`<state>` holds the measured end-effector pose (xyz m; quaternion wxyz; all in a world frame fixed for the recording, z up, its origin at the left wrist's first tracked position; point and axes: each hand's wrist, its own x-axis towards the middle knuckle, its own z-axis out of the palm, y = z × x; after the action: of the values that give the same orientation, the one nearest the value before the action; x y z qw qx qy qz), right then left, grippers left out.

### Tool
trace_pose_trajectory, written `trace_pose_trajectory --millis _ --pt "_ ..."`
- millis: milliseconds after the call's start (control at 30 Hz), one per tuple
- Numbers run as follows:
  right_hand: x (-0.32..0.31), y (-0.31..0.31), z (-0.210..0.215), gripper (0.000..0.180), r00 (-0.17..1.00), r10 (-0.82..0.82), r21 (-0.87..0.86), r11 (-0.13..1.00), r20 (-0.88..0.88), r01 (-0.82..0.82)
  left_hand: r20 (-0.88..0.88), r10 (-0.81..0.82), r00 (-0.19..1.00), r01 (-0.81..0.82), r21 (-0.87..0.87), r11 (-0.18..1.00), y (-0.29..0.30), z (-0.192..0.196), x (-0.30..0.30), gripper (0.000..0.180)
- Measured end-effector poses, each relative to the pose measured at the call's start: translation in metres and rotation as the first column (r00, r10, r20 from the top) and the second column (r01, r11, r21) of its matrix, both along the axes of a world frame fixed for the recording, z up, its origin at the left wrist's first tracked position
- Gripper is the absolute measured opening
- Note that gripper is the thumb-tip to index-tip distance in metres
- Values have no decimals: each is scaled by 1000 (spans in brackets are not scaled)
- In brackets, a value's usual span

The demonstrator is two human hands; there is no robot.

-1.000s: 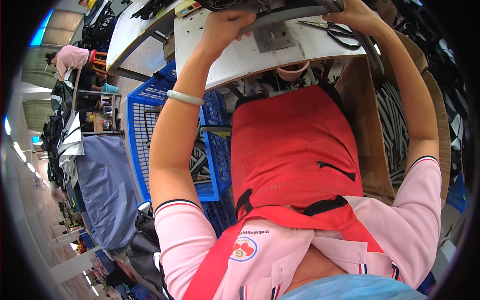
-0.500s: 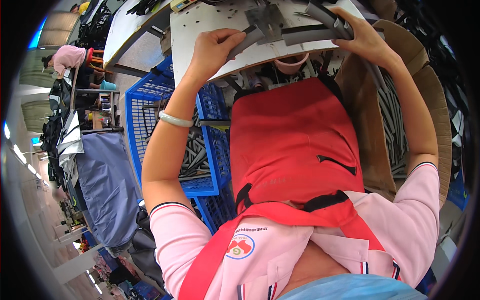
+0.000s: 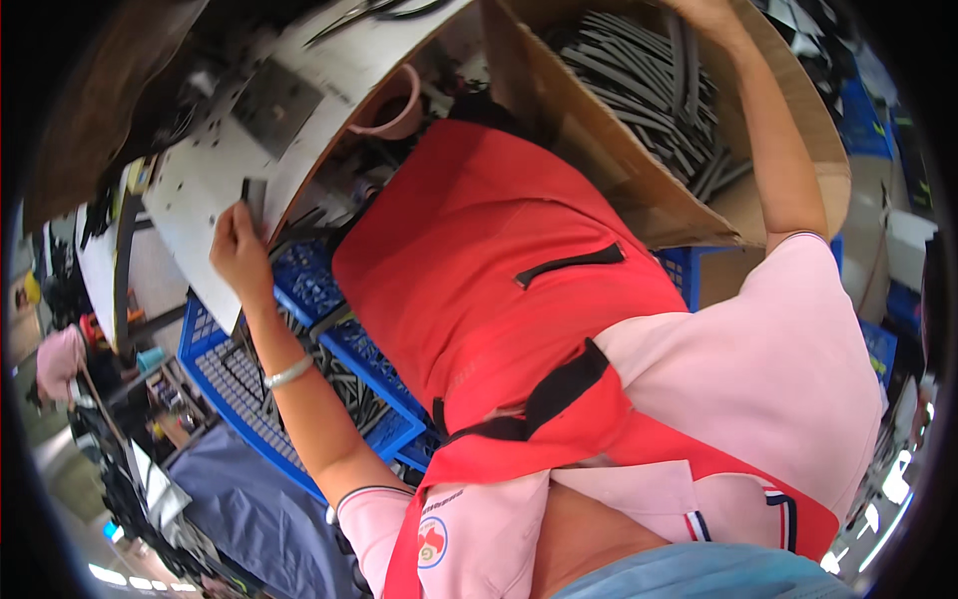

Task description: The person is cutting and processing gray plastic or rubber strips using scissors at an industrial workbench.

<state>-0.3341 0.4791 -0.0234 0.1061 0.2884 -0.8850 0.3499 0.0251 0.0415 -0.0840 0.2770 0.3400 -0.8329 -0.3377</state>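
Observation:
My left hand [image 3: 239,252] is closed round a short grey-and-black tube-like strip [image 3: 254,200], held at the near edge of the white worktable [image 3: 195,225]. My right arm reaches over the cardboard box [image 3: 599,190] on the right. Only part of my right hand [image 3: 707,14] shows at the upper edge; its fingers are cut off from view. Below it, long grey strips [image 3: 685,70] stand out above many others lying in the box. Whether the right hand grips any of them cannot be seen.
A dark metal plate [image 3: 276,108] lies on the worktable, with scissors [image 3: 344,20] beyond it. A pink bucket [image 3: 404,115] sits under the table edge. Blue plastic crates [image 3: 239,389] holding grey pieces stand at my left. Farther left, a person in pink [image 3: 60,361] bends over.
My view has swung to the right. My right hand has left the table with its grey strips and reached over the cardboard box. The left hand still holds its strip.

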Motion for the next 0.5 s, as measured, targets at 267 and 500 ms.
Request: trace_pose_trajectory --millis 267,500 --pt "11 77 -200 95 709 -14 273 928 705 -253 -63 -18 998 32 220 975 12 2 -13 24" --pt "0 -27 -93 36 941 240 -106 970 236 -221 -111 -28 993 75 445 892 18 10 -1 21"
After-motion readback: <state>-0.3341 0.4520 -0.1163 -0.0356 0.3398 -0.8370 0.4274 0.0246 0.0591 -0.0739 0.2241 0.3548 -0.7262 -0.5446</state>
